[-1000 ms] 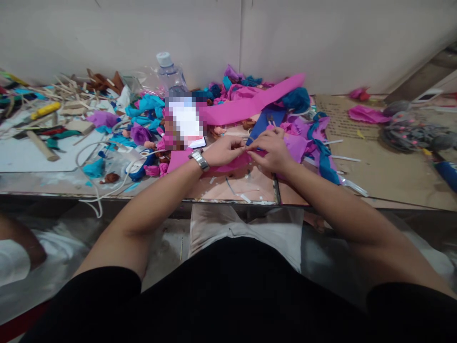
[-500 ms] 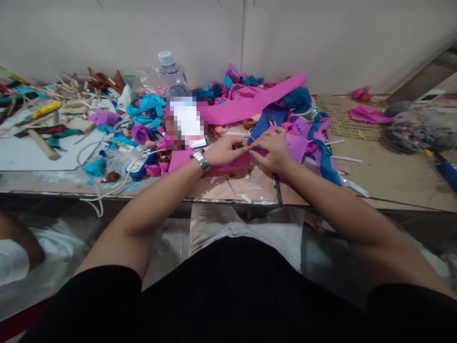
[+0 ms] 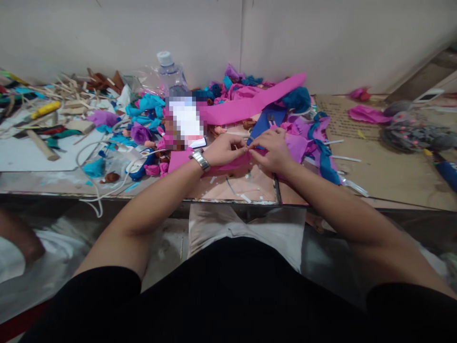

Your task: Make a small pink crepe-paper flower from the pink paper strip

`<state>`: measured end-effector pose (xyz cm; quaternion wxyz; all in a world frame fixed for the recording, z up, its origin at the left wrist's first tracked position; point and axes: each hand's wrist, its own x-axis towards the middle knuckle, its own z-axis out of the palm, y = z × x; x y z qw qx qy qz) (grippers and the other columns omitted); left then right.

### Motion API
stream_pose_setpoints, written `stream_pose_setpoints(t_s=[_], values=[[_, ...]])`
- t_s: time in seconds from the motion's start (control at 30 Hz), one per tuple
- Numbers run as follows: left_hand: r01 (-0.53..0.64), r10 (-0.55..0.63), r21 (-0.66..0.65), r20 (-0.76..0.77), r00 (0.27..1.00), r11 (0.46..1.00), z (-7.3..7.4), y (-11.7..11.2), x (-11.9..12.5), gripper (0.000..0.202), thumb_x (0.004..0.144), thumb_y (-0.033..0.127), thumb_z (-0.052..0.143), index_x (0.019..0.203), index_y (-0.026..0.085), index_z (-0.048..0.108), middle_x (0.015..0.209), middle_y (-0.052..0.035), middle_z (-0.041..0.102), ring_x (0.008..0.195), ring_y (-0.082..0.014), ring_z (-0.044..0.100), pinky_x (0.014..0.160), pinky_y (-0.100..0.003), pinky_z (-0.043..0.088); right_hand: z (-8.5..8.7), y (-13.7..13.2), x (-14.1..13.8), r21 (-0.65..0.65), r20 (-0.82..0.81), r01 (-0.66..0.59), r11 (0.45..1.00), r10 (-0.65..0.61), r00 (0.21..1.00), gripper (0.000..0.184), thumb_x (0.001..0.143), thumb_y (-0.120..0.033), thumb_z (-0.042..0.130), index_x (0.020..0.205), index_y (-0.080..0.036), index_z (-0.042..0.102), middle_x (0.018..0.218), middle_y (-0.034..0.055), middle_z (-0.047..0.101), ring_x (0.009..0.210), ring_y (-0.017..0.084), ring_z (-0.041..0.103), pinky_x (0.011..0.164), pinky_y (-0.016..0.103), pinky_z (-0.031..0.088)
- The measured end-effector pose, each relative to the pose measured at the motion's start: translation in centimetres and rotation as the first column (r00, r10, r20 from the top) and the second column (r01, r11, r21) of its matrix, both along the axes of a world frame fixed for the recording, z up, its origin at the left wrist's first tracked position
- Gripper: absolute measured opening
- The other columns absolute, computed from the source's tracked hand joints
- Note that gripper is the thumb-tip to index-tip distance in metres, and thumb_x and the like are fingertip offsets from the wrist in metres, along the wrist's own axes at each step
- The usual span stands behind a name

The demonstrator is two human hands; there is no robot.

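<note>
My left hand (image 3: 225, 148), with a metal watch at the wrist, and my right hand (image 3: 272, 150) meet fingertip to fingertip over the low table's front edge. Both pinch a small piece of pink crepe paper (image 3: 228, 164) that trails under my left hand. A thin stick seems to lie between the fingers, too small to be sure. A long pink paper strip (image 3: 250, 104) stretches behind the hands, and a blue sheet (image 3: 262, 123) lies just past my right hand.
Crepe paper scraps and small paper flowers (image 3: 140, 133) in teal, purple and pink litter the table. A water bottle (image 3: 170, 74) stands at the back by the wall. Wooden sticks (image 3: 67, 88) pile up at the left. Grey yarn (image 3: 410, 133) sits on cardboard at the right.
My hands stay together at the same spot; only the fingers shift slightly on the pink paper.
</note>
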<state>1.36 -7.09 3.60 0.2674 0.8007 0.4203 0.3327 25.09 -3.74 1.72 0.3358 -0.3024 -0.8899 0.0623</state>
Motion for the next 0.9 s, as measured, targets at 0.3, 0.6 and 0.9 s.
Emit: stream_pose_setpoints(t_s=[0.3, 0.6, 0.9], values=[[-0.032, 0.048, 0.113, -0.145, 0.988, 0.993, 0.34, -0.48, 0.1, 0.03, 0.099, 0.039, 0.064, 0.096, 0.017, 0.083, 0.087, -0.006, 0.082, 0.075, -0.0168, 0.066, 0.073, -0.032, 0.046, -0.25, 0.41, 0.04, -0.022, -0.008, -0.028, 0.999, 0.028, 1.0, 0.023, 0.101, -0.044, 0.067, 0.093, -0.026, 0.08, 0.105, 0.0057, 0.085, 0.11, 0.033, 0.069, 0.112, 0.061, 0.031], [-0.003, 0.076, 0.231, -0.308, 0.948, 0.973, -0.24, -0.2, 0.12, 0.022, 0.094, 0.023, 0.063, 0.099, 0.019, 0.085, 0.092, -0.0067, 0.083, 0.082, -0.0207, 0.071, 0.08, -0.035, 0.049, -0.18, 0.29, -0.14, -0.042, 0.055, -0.028, 0.999, 0.03, 0.998, 0.015, 0.097, -0.035, 0.069, 0.089, -0.025, 0.077, 0.102, 0.0062, 0.084, 0.107, 0.032, 0.067, 0.107, 0.056, 0.03], [0.009, 0.088, 0.269, -0.346, 0.934, 0.963, -0.47, -0.02, 0.0, 0.022, 0.096, 0.025, 0.064, 0.101, 0.02, 0.084, 0.098, -0.0072, 0.085, 0.089, -0.0228, 0.074, 0.081, -0.037, 0.05, 0.26, 0.05, -0.2, -0.11, 0.05, -0.049, 0.993, 0.055, 0.997, 0.015, 0.096, -0.034, 0.065, 0.087, -0.023, 0.072, 0.1, 0.0077, 0.083, 0.105, 0.032, 0.065, 0.104, 0.054, 0.029]])
